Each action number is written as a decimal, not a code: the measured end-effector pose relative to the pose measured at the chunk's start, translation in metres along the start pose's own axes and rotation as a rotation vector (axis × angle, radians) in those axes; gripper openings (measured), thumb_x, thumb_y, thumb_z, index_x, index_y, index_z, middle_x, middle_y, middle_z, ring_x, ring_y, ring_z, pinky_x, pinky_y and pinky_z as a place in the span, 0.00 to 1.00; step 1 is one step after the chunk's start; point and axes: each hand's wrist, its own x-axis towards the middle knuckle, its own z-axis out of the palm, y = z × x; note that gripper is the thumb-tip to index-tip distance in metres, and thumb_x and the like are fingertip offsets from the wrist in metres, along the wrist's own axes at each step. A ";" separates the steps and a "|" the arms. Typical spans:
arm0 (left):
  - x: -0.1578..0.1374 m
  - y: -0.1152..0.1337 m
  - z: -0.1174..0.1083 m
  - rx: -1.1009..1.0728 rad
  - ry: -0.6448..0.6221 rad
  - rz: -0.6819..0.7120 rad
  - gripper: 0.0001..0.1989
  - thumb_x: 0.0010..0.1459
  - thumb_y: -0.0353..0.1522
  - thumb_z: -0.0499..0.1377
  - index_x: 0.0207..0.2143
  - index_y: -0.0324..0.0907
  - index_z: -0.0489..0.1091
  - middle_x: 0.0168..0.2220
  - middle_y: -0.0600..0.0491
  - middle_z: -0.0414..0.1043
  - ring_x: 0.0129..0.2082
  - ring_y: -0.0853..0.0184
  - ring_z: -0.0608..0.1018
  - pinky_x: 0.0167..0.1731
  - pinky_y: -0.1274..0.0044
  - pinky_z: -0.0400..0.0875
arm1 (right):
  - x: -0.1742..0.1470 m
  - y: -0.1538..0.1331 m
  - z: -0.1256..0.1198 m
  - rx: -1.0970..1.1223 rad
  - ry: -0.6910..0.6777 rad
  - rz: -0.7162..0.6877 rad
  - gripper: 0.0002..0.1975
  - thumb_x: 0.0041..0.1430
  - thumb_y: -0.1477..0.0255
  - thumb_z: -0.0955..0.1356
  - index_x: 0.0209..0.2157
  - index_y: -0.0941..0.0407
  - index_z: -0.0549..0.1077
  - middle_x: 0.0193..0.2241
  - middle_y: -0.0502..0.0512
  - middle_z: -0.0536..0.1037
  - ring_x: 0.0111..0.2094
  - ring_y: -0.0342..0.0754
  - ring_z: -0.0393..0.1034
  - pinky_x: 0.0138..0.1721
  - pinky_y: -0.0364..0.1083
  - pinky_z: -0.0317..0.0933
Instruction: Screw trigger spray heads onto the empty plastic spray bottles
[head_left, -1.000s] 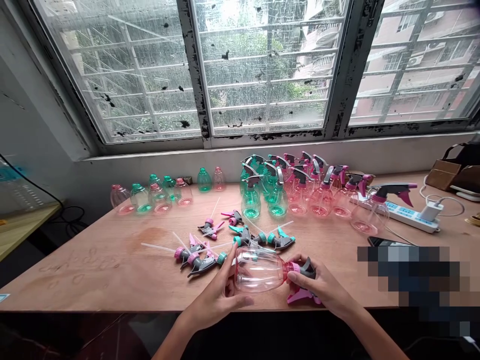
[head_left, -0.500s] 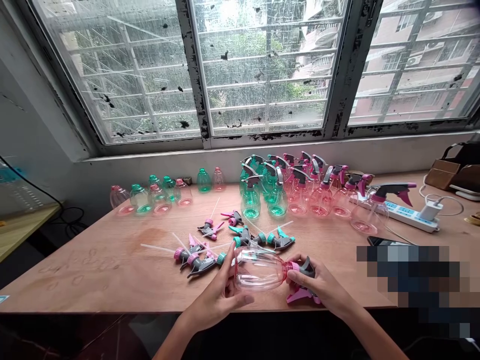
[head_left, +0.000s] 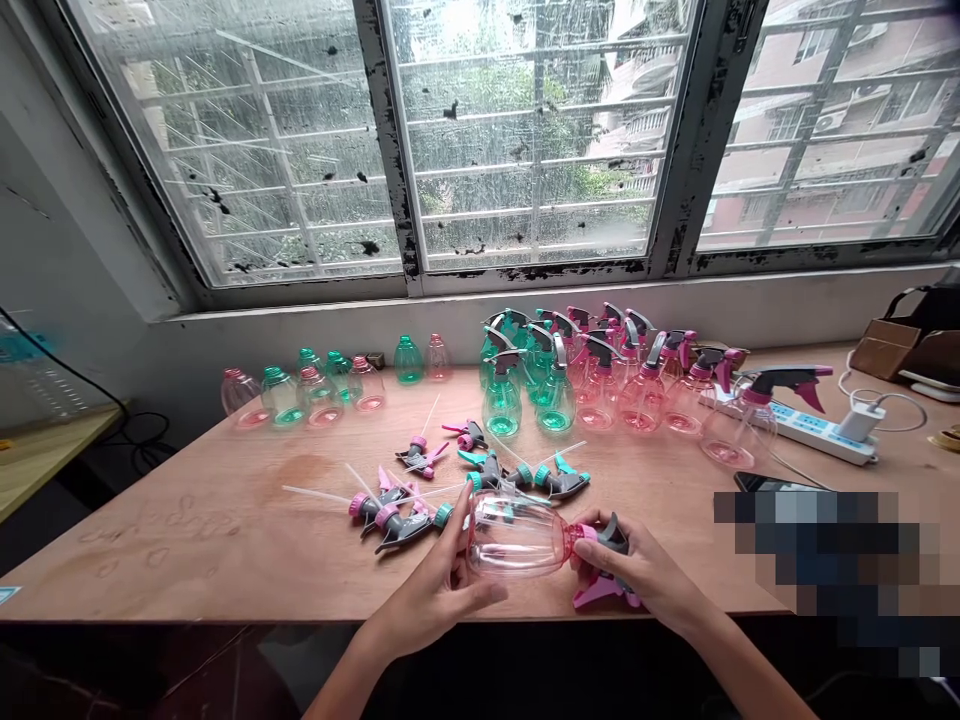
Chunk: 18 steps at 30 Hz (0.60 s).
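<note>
A clear pink spray bottle [head_left: 517, 538] lies sideways in the air above the table's front edge, its base toward the left. My left hand [head_left: 427, 592] is curled around the base end, with the thumb stretched out below it. At the neck, my right hand [head_left: 641, 565] grips the pink collar of a grey and pink trigger sprayer [head_left: 606, 590], which sits on the bottle's mouth. My fingers partly cover the sprayer. Behind the held bottle lie several loose trigger sprayers [head_left: 405, 525] with pink or green collars and white tubes.
Bottles without sprayers [head_left: 322, 402], pink and green, stand at the back left. Several bottles with sprayers [head_left: 556, 400] are grouped at the back centre and right. A power strip [head_left: 814, 432] and a phone [head_left: 772, 483] lie on the right, with a brown bag [head_left: 904, 345] behind.
The bottle's base end has shifted very slightly in my left hand. Both hands stay in nearly the same place, and the things on the table have not moved.
</note>
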 end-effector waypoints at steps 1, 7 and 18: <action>0.000 -0.001 0.000 -0.012 -0.002 -0.012 0.56 0.59 0.43 0.67 0.72 0.50 0.27 0.75 0.45 0.37 0.73 0.48 0.47 0.68 0.63 0.49 | 0.000 0.000 0.000 -0.003 -0.004 -0.002 0.18 0.58 0.57 0.75 0.37 0.58 0.74 0.27 0.52 0.81 0.27 0.47 0.74 0.31 0.45 0.66; 0.000 -0.006 -0.003 0.063 0.002 0.025 0.52 0.62 0.41 0.65 0.72 0.55 0.28 0.75 0.46 0.39 0.65 0.49 0.63 0.65 0.60 0.57 | 0.001 0.001 -0.001 -0.014 0.012 0.005 0.18 0.59 0.57 0.74 0.37 0.58 0.74 0.27 0.53 0.82 0.27 0.47 0.75 0.31 0.45 0.66; -0.001 0.000 0.000 -0.034 -0.011 -0.019 0.53 0.59 0.43 0.66 0.73 0.54 0.31 0.74 0.48 0.42 0.69 0.50 0.57 0.67 0.63 0.54 | 0.001 -0.003 0.001 -0.040 0.037 0.020 0.20 0.56 0.55 0.75 0.37 0.57 0.74 0.25 0.52 0.80 0.26 0.49 0.74 0.30 0.47 0.66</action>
